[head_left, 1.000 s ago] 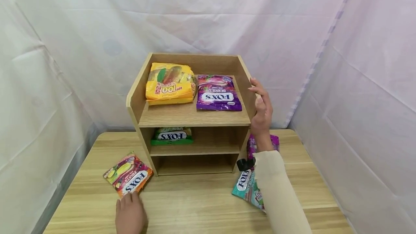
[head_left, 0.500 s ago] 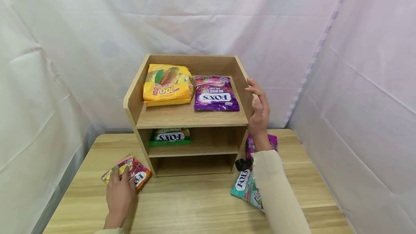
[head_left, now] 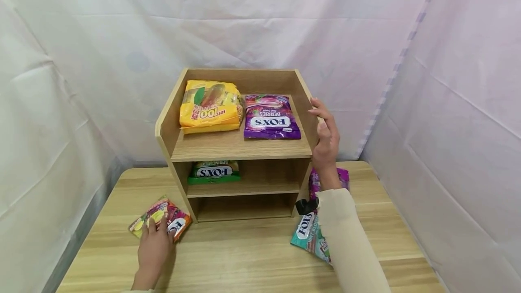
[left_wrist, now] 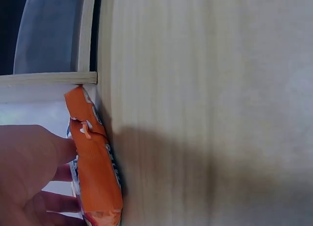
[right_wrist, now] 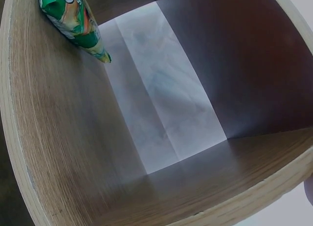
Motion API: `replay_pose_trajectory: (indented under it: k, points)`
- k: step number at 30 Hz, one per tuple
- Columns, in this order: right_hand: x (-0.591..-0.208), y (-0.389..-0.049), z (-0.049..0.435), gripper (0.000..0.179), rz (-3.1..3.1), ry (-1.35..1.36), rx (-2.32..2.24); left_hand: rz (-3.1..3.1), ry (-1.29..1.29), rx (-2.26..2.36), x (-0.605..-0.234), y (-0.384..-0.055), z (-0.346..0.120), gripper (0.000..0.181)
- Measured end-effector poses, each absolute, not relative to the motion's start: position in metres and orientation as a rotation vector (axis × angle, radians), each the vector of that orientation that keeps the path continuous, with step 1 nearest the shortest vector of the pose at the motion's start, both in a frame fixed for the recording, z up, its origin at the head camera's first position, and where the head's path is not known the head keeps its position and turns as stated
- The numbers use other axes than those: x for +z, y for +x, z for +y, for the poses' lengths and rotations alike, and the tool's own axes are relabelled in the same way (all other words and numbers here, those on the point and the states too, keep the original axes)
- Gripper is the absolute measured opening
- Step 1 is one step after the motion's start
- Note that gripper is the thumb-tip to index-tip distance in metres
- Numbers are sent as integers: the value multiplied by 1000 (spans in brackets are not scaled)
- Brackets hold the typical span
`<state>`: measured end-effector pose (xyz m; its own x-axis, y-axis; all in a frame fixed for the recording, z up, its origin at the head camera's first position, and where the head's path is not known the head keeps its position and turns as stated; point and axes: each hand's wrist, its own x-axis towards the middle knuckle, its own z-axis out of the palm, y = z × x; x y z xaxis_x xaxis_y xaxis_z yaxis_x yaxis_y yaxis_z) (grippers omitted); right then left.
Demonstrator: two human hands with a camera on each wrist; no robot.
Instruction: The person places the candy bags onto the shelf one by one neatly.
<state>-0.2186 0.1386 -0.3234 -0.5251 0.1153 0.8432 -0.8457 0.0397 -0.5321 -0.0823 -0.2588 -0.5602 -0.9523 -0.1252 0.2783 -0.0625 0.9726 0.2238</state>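
Observation:
A wooden shelf unit (head_left: pixel 241 152) with three levels stands on the table. My left hand (head_left: pixel 154 247) lies over a bag of Fox's Fruits candy (head_left: pixel 178 214) on the table left of the shelf. Its fingers rest spread on the bag's upper face; in the left wrist view the orange end (left_wrist: pixel 95 167) of the bag faces the camera, with the fingers beside it. My right hand (head_left: pixel 327 144) grips the shelf's right side panel near its sloping front edge. In the right wrist view a green candy bag (right_wrist: pixel 76 23) sits inside the middle level.
On the top level lie a yellow Lot 100 bag (head_left: pixel 211 105) and a purple Fox's Berries bag (head_left: pixel 272 119). A teal Mint Blossom bag (head_left: pixel 309 234) and a purple bag (head_left: pixel 343 176) lie right of the shelf, partly behind the right arm. White curtains surround the table (head_left: pixel 240 257).
My left hand has moved forward from the near edge of the Fruits bag onto it, then shifted slightly right. My right hand has stayed at the side panel.

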Motion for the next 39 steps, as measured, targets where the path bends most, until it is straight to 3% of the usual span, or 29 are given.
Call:
replay_pose_trajectory:
  k: [13,25,39]
  points:
    - [-318,-212,136,39,-1582,724,1572,-3032,240,-318,-548,-63,-245,52]
    - [-339,-236,144,41,-1567,734,1568,-3133,238,-329,-539,-39,-217,50]
    - [-317,-213,133,38,-1553,757,1580,-3119,130,-273,-541,-34,-188,52]
